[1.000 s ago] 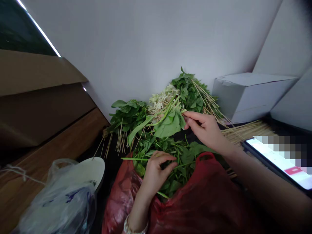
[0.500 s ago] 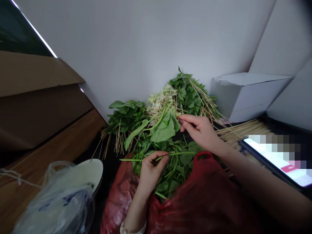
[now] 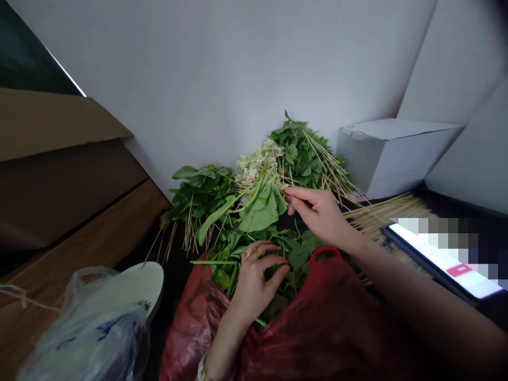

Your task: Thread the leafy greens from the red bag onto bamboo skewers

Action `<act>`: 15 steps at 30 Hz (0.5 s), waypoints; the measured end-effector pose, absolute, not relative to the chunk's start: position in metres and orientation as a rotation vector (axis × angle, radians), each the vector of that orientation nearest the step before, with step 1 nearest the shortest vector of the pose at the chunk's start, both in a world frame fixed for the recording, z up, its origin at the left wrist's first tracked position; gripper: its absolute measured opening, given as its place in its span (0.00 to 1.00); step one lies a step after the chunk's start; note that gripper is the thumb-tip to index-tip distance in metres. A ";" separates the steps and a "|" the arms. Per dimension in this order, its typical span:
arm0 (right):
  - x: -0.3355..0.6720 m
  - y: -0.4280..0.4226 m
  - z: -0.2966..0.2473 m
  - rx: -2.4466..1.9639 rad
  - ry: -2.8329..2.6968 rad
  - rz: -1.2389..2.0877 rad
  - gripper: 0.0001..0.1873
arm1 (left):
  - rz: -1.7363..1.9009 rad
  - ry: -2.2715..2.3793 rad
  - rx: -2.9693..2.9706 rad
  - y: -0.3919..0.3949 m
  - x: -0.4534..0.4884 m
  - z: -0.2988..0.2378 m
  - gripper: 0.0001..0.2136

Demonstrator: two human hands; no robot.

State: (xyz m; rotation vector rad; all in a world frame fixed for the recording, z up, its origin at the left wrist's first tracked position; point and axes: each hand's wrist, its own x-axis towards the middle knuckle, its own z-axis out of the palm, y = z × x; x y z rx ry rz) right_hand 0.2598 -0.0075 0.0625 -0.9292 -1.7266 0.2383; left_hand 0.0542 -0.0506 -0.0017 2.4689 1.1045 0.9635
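My right hand (image 3: 321,214) is closed in a pinch on a small bunch of leafy greens (image 3: 260,211), whose broad leaves and pale green stems reach out to the left above the bag. Lower and to the left, my left hand (image 3: 257,280) dips among the loose greens (image 3: 297,256) in the mouth of a red plastic bag (image 3: 317,328). Its fingers are curved and parted, with nothing visibly held. A cut green stem (image 3: 212,262) lies across the bag's left edge, beside that hand.
Against the wall lie skewered leafy greens (image 3: 202,188), pale skewered vegetables (image 3: 260,159) and another green pile (image 3: 305,153). Bare skewers (image 3: 381,211) and a lit phone (image 3: 440,259) are at right, before a white box (image 3: 397,153). A white bowl (image 3: 153,278) and clear plastic bag (image 3: 91,338) stand left.
My left hand has moved slightly right and down into the greens, its pinch loosened; the thin stem to its right no longer shows. My right hand still holds the bunch. The view shifted slightly.
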 end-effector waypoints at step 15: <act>0.262 -0.012 0.070 -0.830 -1.702 0.286 0.14 | 0.264 0.952 2.754 -0.035 0.084 0.019 0.13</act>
